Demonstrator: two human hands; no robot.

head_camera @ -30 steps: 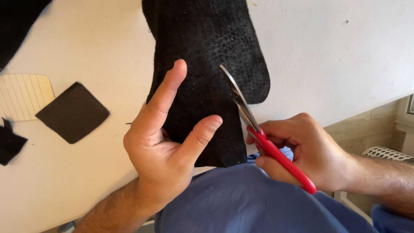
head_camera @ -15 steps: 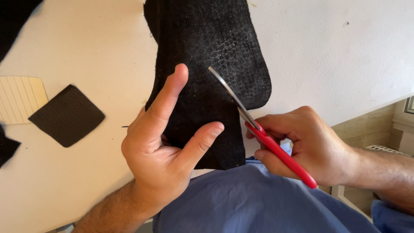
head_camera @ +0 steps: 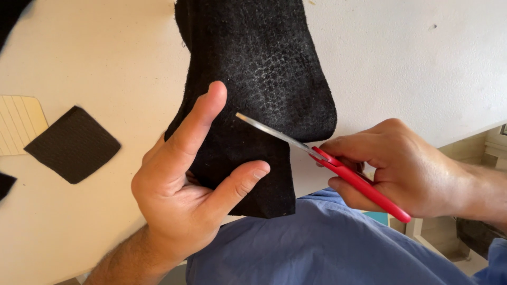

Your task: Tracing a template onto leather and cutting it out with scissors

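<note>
Over the edge of the pale bench (head_camera: 79, 63), seen from the head camera, a long piece of black fabric (head_camera: 264, 68) hangs down toward the person's blue shirt (head_camera: 317, 248). The left hand (head_camera: 185, 195) grasps this fabric at its lower part: the forefinger lies stretched up along the front, the thumb presses on the front near the bottom edge, and the other fingers are hidden behind the cloth. The right hand (head_camera: 401, 169) is closed around the red handles of a pair of scissors (head_camera: 322, 158). The metal blades point to the left and lie across the fabric, with the tip near the left forefinger. On the bench to the left lies a small black square patch (head_camera: 71, 143), and just beside it a cream ribbed piece (head_camera: 18, 124).
</note>
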